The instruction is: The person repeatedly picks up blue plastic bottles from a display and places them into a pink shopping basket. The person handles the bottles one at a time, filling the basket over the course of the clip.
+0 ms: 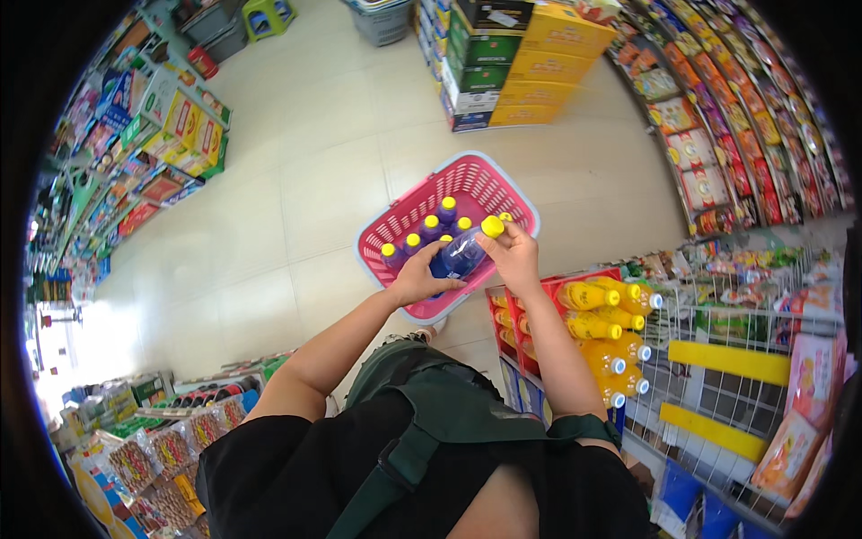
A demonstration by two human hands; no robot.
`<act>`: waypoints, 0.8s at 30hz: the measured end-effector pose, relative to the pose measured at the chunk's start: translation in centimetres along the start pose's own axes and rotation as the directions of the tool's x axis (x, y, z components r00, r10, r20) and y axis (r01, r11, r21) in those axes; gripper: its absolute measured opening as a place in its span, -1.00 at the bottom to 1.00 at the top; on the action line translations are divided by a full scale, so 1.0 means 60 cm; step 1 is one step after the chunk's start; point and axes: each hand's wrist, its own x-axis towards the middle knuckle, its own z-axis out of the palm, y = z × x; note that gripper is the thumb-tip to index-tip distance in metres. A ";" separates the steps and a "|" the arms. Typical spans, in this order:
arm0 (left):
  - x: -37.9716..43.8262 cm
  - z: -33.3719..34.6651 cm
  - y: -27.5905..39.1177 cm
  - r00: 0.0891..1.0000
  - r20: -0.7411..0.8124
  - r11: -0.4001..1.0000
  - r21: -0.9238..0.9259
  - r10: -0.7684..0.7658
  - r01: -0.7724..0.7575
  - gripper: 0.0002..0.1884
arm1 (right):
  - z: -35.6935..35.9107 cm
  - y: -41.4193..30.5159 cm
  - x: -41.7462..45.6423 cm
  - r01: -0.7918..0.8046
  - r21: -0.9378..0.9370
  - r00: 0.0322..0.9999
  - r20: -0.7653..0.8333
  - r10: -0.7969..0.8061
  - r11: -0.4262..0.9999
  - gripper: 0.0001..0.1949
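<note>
Both hands hold one clear plastic bottle [465, 253] with a yellow cap and a blue label, tilted above a shopping basket [479, 176]. My left hand [419, 275] is wrapped around its lower body. At the cap end, my right hand [513, 253] grips the bottle near its neck. The basket is pink with a pale blue rim and sits below my hands. Inside it stand several purple-looking bottles [431, 229] with yellow caps, some partly hidden by my hands and the held bottle.
Orange drink bottles [596, 316] lie on a red rack to the right, beside a white wire rack [714, 323]. Stacked cartons [545, 67] stand beyond the basket. Snack shelves [727, 135] line the far right. More boxes [185, 128] are at the left, with bagged nuts [172, 451] at lower left.
</note>
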 end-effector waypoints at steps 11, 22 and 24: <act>-0.033 0.106 0.208 0.876 0.482 0.872 -0.440 0.027 0.216 -0.45 | -0.104 -0.140 -0.128 0.000 0.057 0.997 -0.080 0.005 0.998 -0.68; -0.040 0.197 0.264 0.685 0.721 0.872 -0.395 0.100 0.288 -0.51 | -0.198 -0.187 -0.264 0.071 -0.005 0.996 -0.056 -0.071 0.997 -0.42; -0.044 0.209 0.277 0.662 0.741 0.882 -0.381 0.113 0.277 -0.50 | -0.209 -0.196 -0.285 0.090 -0.031 0.994 -0.062 -0.091 0.995 -0.40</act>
